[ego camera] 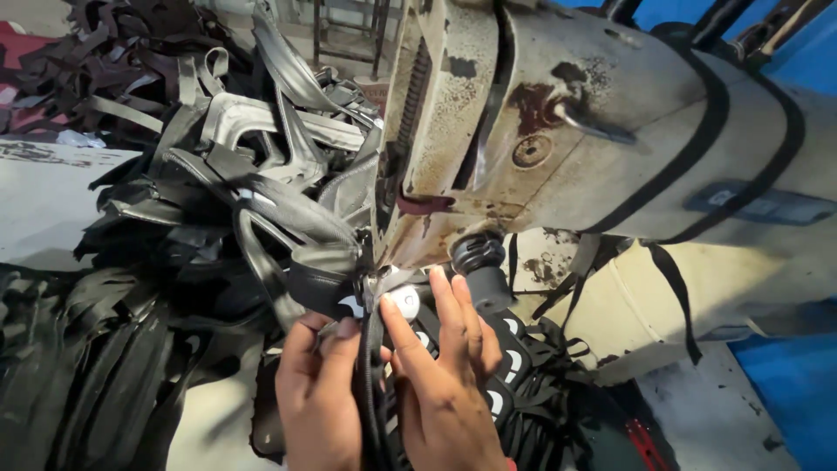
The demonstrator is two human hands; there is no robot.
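My left hand (318, 397) pinches the black padded piece (324, 281) by its lower edge, thumb and fingers pressed together on the material just below the white marking. My right hand (440, 384) lies beside it at 3 o'clock, fingers straight and close together, flat on the same work, fingertips pointing to 12 o'clock at the foot of the sewing machine (540, 131). Between my two hands a black ribbed strip (373, 392) runs down toward 6 o'clock; both hands touch it. The padded piece sits right under the machine's head, at 12 o'clock from my left hand, with its end tucked against the needle area (I cannot see the needle itself). A black round knob (478, 262) hangs from the machine just above my right fingertips. Under my right hand, toward 4 o'clock, lies a black piece with a row of white marks (506, 366). The machine is cream-coloured, stained and rust-spotted, and fills the view from 12 to 3 o'clock. At 10 o'clock a big heap of black cut pieces and straps (218, 148) rests on the table (52, 201). More black strips (87, 366) lie at 8 o'clock.
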